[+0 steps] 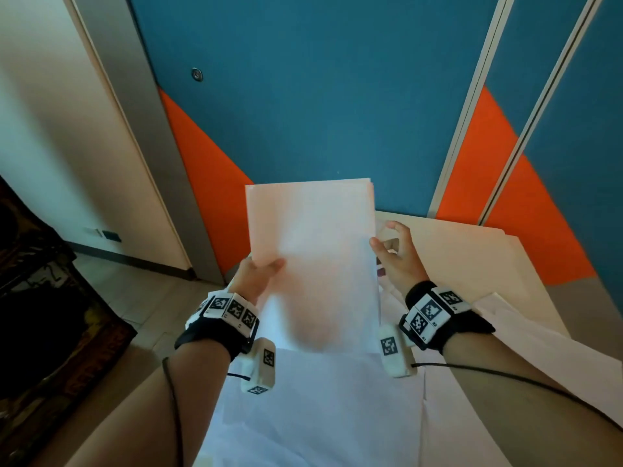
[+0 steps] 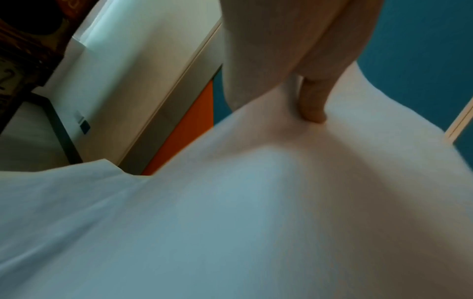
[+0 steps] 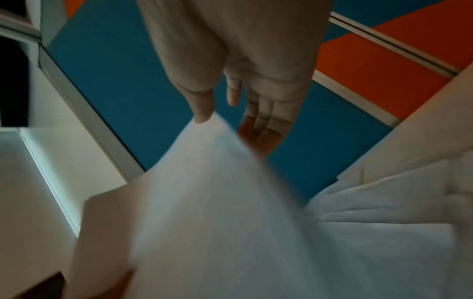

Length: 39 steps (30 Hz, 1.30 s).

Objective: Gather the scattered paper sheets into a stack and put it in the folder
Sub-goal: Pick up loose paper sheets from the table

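I hold a stack of white paper sheets [image 1: 313, 251] upright above the table. My left hand [image 1: 259, 274] grips its left edge, and the thumb [image 2: 313, 105] presses on the front sheet. My right hand [image 1: 392, 254] is at the right edge. Its thumb [image 3: 202, 109] touches the paper and its fingers [image 3: 263, 129] reach loosely behind it. More white sheets [image 1: 320, 406] lie flat on the table under my wrists. A cream folder [image 1: 472, 254] lies at the back right of the table and also shows in the right wrist view [image 3: 422, 129].
A blue and orange panelled wall [image 1: 320, 96] rises right behind the table's far edge. Dark furniture [image 1: 40, 298] stands on the tiled floor at the left. Another white sheet [image 1: 526, 335] lies on the table at the right, under my right forearm.
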{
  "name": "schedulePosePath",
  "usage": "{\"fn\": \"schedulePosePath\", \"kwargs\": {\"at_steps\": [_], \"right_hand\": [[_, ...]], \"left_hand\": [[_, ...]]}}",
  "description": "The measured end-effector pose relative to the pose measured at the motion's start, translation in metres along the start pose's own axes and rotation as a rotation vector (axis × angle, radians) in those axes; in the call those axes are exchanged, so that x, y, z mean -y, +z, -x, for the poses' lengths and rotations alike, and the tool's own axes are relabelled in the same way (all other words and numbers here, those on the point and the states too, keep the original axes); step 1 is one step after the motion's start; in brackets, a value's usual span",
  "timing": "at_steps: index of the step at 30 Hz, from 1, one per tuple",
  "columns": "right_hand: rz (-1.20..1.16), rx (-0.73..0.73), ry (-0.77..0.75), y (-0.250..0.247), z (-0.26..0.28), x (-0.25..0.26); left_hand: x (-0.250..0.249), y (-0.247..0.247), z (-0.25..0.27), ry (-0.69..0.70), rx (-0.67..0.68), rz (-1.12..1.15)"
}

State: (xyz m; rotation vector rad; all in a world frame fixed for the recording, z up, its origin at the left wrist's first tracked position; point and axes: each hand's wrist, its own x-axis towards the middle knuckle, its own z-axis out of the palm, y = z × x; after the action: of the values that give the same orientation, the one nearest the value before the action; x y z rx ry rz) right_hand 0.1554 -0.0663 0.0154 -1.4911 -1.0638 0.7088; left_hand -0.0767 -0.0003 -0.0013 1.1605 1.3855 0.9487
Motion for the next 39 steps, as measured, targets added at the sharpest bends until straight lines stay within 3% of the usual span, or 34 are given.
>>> {"fn": "schedulePosePath", "kwargs": {"at_steps": [4, 11, 16, 20, 25, 28, 33, 36, 39], "right_hand": [[0.424, 0.215, 0.188, -0.012, 0.005, -0.047], [0.910, 0.592, 0.274, -0.001, 0.032, -0.111], [1.056, 0.675, 0.220, 0.017, 0.048, -0.132], [1.142, 0.656, 0.283, 0.024, 0.052, -0.138], [1.175, 0.741, 0.307, 0.027, 0.048, -0.136], [1.115, 0.726, 0.254, 0.030, 0.046, -0.123], [0.768, 0.652, 0.223, 0.013, 0.032, -0.080], [0.656, 0.501, 0.160, -0.006, 0.019, -0.049], [0.539, 0.232, 0.086, -0.024, 0.003, -0.026]], "left_hand": [[0.007, -0.014, -0.004, 0.002, -0.228, 0.026], [0.012, -0.034, -0.001, -0.029, -0.350, 0.121], [0.013, -0.044, 0.003, -0.036, -0.394, 0.128], [0.012, -0.051, 0.004, -0.037, -0.404, 0.133], [0.019, -0.062, 0.002, -0.052, -0.414, 0.146], [0.023, -0.068, 0.002, -0.061, -0.409, 0.158], [0.029, -0.075, -0.001, -0.073, -0.393, 0.161], [0.031, -0.075, -0.001, -0.074, -0.374, 0.160], [0.031, -0.071, 0.001, -0.082, -0.347, 0.162]]}}
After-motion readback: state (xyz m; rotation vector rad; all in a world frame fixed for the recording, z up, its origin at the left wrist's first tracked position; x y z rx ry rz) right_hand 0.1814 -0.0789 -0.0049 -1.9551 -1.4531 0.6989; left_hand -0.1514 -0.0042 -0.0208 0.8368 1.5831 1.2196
